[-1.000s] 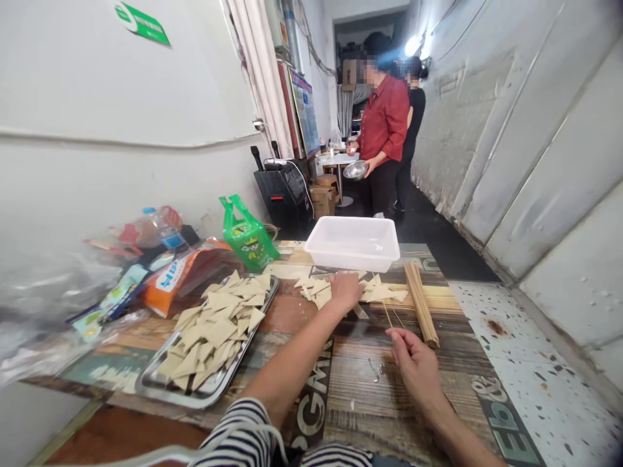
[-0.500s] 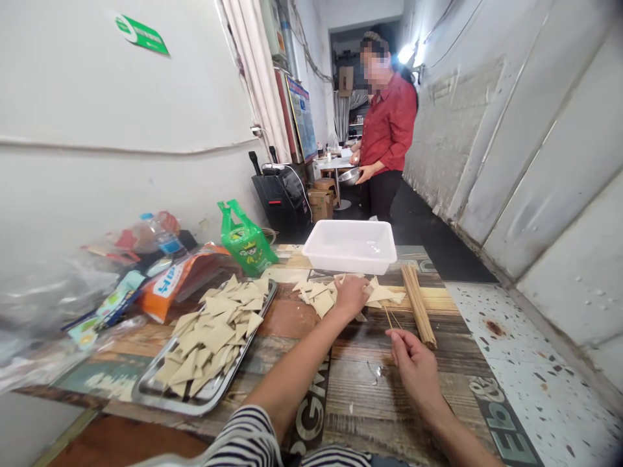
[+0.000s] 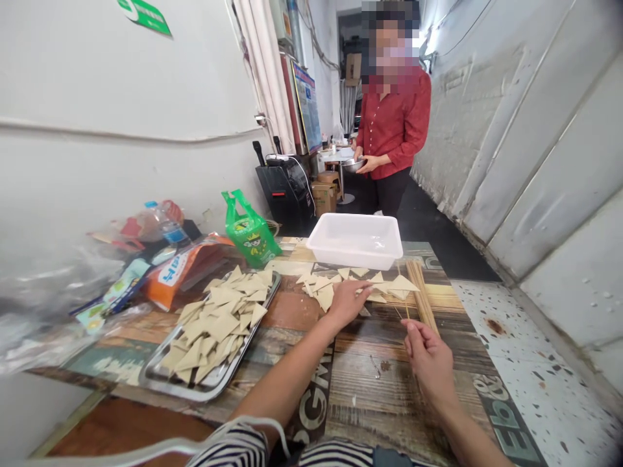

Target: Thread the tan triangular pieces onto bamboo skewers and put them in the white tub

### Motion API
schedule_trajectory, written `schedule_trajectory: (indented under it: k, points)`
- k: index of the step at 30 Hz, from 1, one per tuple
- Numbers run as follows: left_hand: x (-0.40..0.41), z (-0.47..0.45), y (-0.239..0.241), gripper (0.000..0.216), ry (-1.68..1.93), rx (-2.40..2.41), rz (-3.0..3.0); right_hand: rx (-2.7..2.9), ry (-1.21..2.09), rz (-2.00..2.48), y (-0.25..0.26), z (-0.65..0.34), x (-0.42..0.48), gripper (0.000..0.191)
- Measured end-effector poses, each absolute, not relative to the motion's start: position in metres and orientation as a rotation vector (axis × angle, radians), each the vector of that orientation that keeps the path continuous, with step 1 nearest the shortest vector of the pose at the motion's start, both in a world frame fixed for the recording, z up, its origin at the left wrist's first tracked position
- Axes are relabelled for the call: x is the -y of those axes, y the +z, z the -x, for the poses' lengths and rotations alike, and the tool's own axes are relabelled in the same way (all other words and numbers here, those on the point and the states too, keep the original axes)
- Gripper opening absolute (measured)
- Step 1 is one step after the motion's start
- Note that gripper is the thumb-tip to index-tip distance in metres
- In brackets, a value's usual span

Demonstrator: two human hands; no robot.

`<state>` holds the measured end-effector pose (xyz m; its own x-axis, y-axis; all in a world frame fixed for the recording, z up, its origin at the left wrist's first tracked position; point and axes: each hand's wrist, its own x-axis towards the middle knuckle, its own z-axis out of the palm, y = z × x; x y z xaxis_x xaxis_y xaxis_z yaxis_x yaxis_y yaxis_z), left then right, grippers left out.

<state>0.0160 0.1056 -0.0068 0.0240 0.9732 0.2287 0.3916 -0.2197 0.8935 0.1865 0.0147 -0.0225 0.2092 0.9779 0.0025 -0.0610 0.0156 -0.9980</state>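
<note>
Tray point(image 3: 207, 394) — glossy metal; skewers point(image 3: 424, 301) — matt, probably wood.

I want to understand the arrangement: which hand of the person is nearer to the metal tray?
Left. The left hand is to the right of the metal tray, at the loose flat pieces; the right hand is farther right, holding a thin stick.

The left hand point(image 3: 348, 303) partly hides the pale triangles point(image 3: 324, 297).

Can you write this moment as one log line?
left hand: over triangular slices; right hand: pinching thin skewer; metal tray: heaped with slices; white plastic tub: beyond hands
</note>
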Motion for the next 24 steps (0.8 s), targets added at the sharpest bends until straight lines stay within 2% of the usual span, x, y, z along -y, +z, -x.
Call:
schedule_trajectory:
  k: [5,14,19,22,24]
  points:
    - [-0.099,-0.032,0.009,0.042,1.179,-1.089,-1.013,1.252,1.059,1.236,-0.03,-0.184,-0.012,0.046]
    - [-0.083,-0.044,0.009,0.021,1.086,-0.994,-0.733,1.316,1.082,1.241,-0.044,-0.182,-0.012,0.048]
    - [-0.089,-0.046,0.005,0.027,1.024,-1.122,-0.999,1.22,1.083,1.261,-0.039,-0.187,-0.016,0.043]
    - [-0.104,-0.032,0.005,0.028,1.094,-1.465,-1.507,1.092,1.073,1.275,-0.034,-0.19,-0.018,0.043]
    - [-0.114,-0.022,0.001,0.025,0.965,-1.626,-1.903,1.022,1.085,1.253,-0.032,-0.191,-0.019,0.046]
